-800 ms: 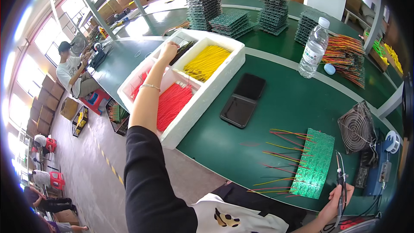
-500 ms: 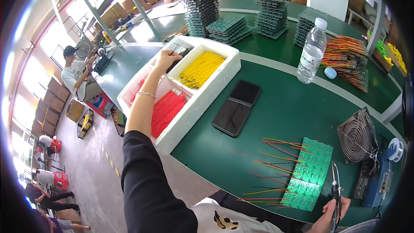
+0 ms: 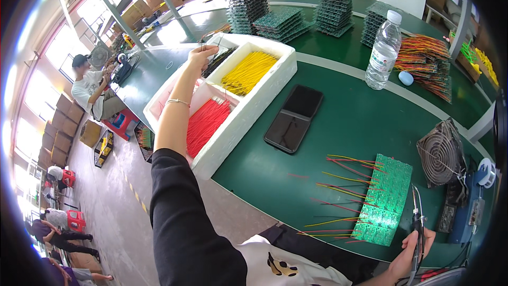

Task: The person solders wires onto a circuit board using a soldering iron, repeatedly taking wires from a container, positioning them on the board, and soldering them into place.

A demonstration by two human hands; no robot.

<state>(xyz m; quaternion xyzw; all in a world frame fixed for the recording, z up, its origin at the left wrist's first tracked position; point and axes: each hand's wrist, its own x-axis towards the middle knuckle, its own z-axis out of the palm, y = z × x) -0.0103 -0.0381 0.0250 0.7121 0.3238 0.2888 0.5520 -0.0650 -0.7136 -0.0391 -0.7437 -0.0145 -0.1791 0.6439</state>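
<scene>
A worker's left hand (image 3: pixel 198 61), upper left of centre, pinches what appear to be a few thin dark wires (image 3: pixel 203 45) over a white foam box (image 3: pixel 254 122) holding yellow wires (image 3: pixel 248 73) and red wires (image 3: pixel 209 124). The right hand (image 3: pixel 408 244), lower right, is closed around a soldering iron (image 3: pixel 418 222), its tip raised beside the green circuit board (image 3: pixel 385 201) at right. Red and yellow leads (image 3: pixel 344 177) already fan from the board's left edge, suggesting work partway along; the dark wires are not yet at the board, and which joints remain is too small to tell. A wired pile (image 3: pixel 423 63), upper right, seems further along than the stacked boards (image 3: pixel 334 10) at top.
</scene>
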